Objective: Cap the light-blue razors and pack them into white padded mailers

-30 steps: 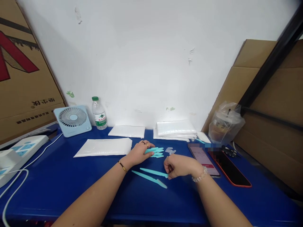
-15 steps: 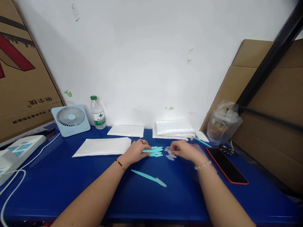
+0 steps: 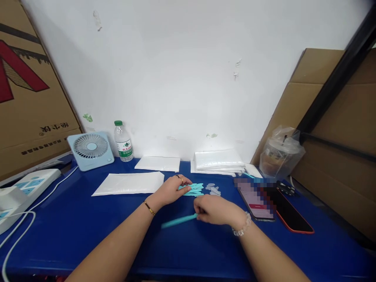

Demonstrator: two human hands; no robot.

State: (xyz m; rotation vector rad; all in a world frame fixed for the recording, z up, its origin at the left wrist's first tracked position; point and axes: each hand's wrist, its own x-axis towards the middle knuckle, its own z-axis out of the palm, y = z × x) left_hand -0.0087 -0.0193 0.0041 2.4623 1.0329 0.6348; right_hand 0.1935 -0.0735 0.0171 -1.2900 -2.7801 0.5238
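Note:
My right hand [image 3: 216, 209] is closed in a pinch on one end of a teal eyebrow razor [image 3: 178, 222], which is slightly blurred and slants down to the left above the blue table. Farther back, my left hand [image 3: 174, 188] has its thumb and fingers closed around the left ends of several teal eyebrow razors [image 3: 196, 189] lying in a pile; its fingers partly cover them. Just right of that pile lie several small translucent blade caps [image 3: 214, 189], with neither hand touching them.
White padded envelopes lie at left [image 3: 129, 183], at the back [image 3: 158, 163] and in a stack [image 3: 217, 159]. A small fan [image 3: 91, 150], water bottle [image 3: 123, 143] and power strip [image 3: 28, 188] stand left. Two phones [image 3: 255, 199] [image 3: 295, 213] and a bagged drink cup [image 3: 277, 156] are right.
My right hand has moved from the caps toward me and left, and has picked up the single eyebrow razor from the table. My left hand stays at the pile. The view has shifted slightly.

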